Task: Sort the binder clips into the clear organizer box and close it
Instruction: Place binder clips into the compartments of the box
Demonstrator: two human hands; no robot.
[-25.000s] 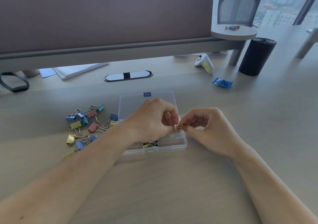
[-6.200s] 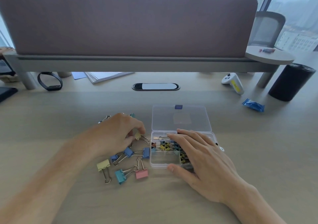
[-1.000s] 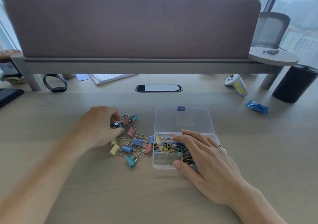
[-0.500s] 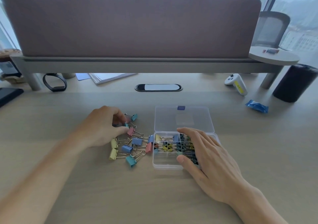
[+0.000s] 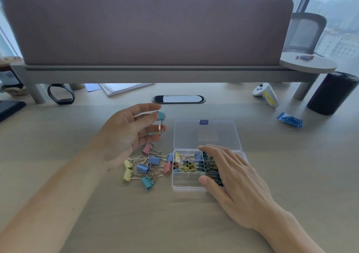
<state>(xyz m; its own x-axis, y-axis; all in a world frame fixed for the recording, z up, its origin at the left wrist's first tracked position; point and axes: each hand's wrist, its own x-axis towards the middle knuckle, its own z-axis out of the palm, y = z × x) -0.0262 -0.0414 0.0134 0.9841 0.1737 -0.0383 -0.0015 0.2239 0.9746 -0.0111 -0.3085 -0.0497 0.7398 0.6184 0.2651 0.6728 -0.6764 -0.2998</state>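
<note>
The clear organizer box [image 5: 186, 187] lies open on the desk, its lid [image 5: 206, 136] folded flat behind it. Several small clips fill its compartments. My right hand [image 5: 231, 177] rests flat on the box's right side, fingers straight, covering those compartments. Left of the box, my left hand [image 5: 126, 134] is raised above the desk with its palm turned up. It pinches a teal binder clip [image 5: 160, 115] at the fingertips, and the clip's wire handles hang down. Below that hand, several pink, blue, yellow and teal binder clips [image 5: 148, 166] lie loose against the box's left wall.
A padded divider on a grey rail [image 5: 155, 74] spans the back. A black wristband [image 5: 61, 96] and papers [image 5: 124, 88] lie under it at left. At right are a white controller [image 5: 267, 95], a blue wrapper [image 5: 289, 119] and a black cylinder [image 5: 332, 93].
My left hand has lifted off the clip pile, turned palm up and opened out, carrying a teal clip up and to the right. My right hand stays on the box.
</note>
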